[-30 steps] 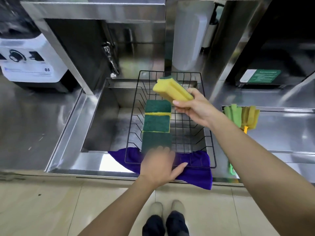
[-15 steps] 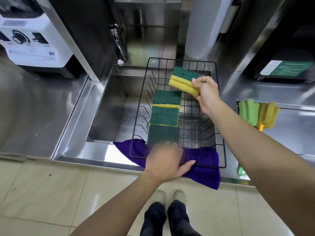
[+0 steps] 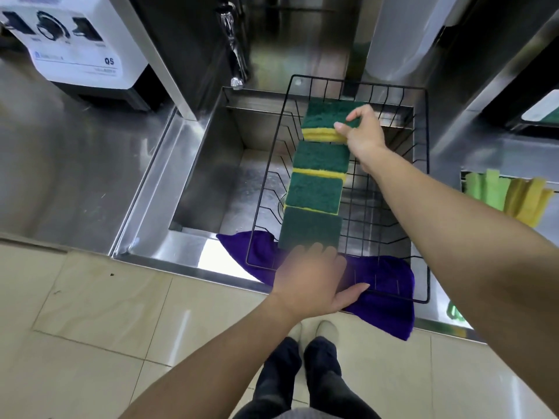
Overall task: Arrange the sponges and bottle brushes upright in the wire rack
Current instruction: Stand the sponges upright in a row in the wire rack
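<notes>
White appliance (image 3: pixel 75 40) back left on counter (image 3: pixel 60 164), marked "Q5"; other print unreadable. Stainless steel counter around sunken sink (image 3: pixel 217 182); pale floor tiles (image 3: pixel 90 328) below. Black wire rack (image 3: pixel 390 207) spans sink, near edge on purple cloth (image 3: pixel 390 285). Three sponges (image 3: pixel 314 192) upright in row in rack. Right hand (image 3: pixel 363 131) pinches fourth sponge (image 3: pixel 326 116) at row's far end. Left hand (image 3: pixel 311 279), blurred, fingers spread, at nearest sponge; grip unclear. Green and yellow bottle brushes (image 3: pixel 508 195) on counter at right.

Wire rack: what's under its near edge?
A purple cloth lies under the near edge of the wire rack, draped over the sink's front rim. The left hand covers part of it; what it hides can't be seen.
</notes>
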The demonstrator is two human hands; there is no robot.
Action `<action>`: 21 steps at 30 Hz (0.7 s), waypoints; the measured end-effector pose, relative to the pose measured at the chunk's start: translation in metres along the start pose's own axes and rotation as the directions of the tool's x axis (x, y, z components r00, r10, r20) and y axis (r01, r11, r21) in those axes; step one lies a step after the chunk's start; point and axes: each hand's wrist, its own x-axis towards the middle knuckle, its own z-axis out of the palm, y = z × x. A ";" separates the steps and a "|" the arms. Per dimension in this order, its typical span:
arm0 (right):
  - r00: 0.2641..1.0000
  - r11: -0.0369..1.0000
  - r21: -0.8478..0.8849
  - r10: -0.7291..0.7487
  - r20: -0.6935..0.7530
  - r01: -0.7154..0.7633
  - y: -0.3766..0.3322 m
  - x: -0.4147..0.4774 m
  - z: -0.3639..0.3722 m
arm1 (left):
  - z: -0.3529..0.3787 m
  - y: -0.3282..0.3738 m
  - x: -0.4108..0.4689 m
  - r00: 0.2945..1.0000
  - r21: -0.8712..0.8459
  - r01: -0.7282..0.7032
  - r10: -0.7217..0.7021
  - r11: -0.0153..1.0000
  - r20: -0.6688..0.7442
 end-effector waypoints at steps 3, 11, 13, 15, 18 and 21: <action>0.998 0.997 -0.061 0.051 0.038 -0.048 0.006 0.004 0.005 | 0.000 0.000 -0.001 1.000 -0.010 0.003 -0.003 1.000 -0.002; 0.984 0.973 -0.210 0.120 0.131 -0.091 0.014 0.008 -0.002 | 0.000 0.001 0.000 1.000 -0.007 0.012 -0.012 1.000 -0.003; 0.976 0.961 -0.265 0.123 0.182 -0.071 0.015 0.009 -0.007 | 0.000 0.000 0.000 1.000 -0.001 0.010 -0.010 1.000 -0.004; 0.967 0.945 -0.324 0.114 0.226 -0.036 0.015 0.009 -0.014 | 0.000 0.000 0.001 1.000 -0.002 0.006 -0.006 1.000 0.002; 0.955 0.944 -0.329 0.107 0.276 -0.011 0.017 0.006 -0.023 | 0.001 -0.001 0.000 1.000 -0.003 0.006 -0.005 1.000 0.020; 0.960 0.949 -0.314 0.079 0.268 0.009 0.019 -0.001 -0.035 | 0.000 -0.001 -0.001 0.999 0.010 0.011 -0.011 1.000 0.048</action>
